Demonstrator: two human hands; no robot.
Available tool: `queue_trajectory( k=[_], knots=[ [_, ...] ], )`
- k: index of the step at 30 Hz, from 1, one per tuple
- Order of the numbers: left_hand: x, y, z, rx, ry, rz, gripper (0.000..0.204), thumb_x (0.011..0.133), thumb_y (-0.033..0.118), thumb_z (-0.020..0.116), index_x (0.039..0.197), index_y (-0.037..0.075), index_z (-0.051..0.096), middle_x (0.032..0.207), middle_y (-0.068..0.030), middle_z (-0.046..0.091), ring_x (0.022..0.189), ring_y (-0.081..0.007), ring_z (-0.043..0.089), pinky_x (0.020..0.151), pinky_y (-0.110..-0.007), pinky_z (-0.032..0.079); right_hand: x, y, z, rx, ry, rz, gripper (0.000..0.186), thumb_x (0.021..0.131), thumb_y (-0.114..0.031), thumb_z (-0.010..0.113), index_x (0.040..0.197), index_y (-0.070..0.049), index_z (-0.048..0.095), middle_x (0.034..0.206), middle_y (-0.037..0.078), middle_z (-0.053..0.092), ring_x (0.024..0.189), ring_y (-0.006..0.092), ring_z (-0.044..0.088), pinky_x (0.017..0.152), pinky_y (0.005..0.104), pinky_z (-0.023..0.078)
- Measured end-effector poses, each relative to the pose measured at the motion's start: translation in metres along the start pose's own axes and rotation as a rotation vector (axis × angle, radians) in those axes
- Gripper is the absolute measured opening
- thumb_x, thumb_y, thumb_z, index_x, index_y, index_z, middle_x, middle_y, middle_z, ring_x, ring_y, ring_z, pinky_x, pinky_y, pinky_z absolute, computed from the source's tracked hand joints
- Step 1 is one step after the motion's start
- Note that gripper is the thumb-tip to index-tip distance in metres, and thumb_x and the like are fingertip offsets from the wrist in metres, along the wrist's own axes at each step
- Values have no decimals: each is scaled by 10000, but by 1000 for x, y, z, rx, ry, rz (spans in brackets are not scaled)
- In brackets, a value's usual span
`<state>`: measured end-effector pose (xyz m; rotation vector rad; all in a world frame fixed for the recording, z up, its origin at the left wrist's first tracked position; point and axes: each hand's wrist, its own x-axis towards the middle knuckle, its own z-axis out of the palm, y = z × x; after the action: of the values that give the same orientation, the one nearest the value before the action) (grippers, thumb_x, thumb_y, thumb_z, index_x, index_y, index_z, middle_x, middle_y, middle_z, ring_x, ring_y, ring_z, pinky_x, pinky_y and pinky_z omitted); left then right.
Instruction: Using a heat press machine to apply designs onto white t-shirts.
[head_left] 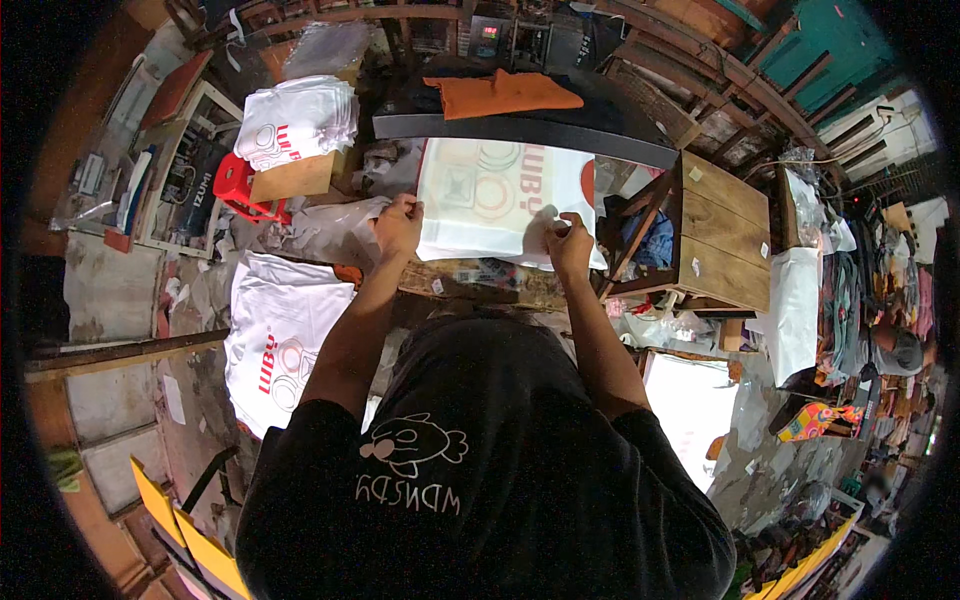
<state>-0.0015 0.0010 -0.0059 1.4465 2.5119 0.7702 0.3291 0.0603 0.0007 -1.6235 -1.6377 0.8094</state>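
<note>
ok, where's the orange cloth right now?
Head view, top centre: the orange cloth lies on the dark slab beyond the white printed shirt that both hands grip, right of the stack of white shirts.

A cluttered garment-printing workshop: a black heat press platen [520,128], a stack of folded white printed T-shirts [297,120], a rough wooden worktop [480,283] and bare timber framing [700,60] show it.
</note>
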Motion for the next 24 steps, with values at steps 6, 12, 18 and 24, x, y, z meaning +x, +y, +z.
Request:
queue_trajectory(
  k=[6, 12, 18, 24],
  knots=[
    [-6, 14, -1, 4, 375, 152, 249, 901, 323, 749, 1037, 125, 678, 809, -50, 685, 806, -269, 669, 841, -455, 431, 3, 0, -4, 39, -24, 78, 387, 846, -122, 795, 1161, 34, 632, 773, 178, 746, 687, 241, 747, 641, 360, 580],
    [-46, 81, -65, -479, -535, 179, 229, 1007, 282, 678, 1020, 55, 650, 825, -6, 622, 783, -93, 561, 710, -301, 483, 6, 12, 0, -52, 30, -70, 340, 863, -153, 788, 1123, 17, 650, 758, 175, 740, 652, 260, 736, 626, 363, 574],
    [-86, 212, -202, -1341, -1318, 857, 1068, 766, 969, 461, 1221, 10, 579, 1057, -52, 592, 960, -193, 596, 819, -364, 486, 2, -24, -26, -212, -55, -147, 199, 885, -189, 752, 956, -16, 685, 792, 197, 727, 717, 348, 731, 648, 431, 564],
    [-126, 287, -297, -1846, -1250, 1383, 1036, 701, 820, 760, 1209, -49, 513, 856, -53, 517, 727, -205, 584, 666, -357, 468, -5, -157, -114, 16, -880, -276, 225, 913, -176, 736, 1098, -48, 733, 696, 52, 673, 626, 125, 595, 615, 316, 476]
  ],
)
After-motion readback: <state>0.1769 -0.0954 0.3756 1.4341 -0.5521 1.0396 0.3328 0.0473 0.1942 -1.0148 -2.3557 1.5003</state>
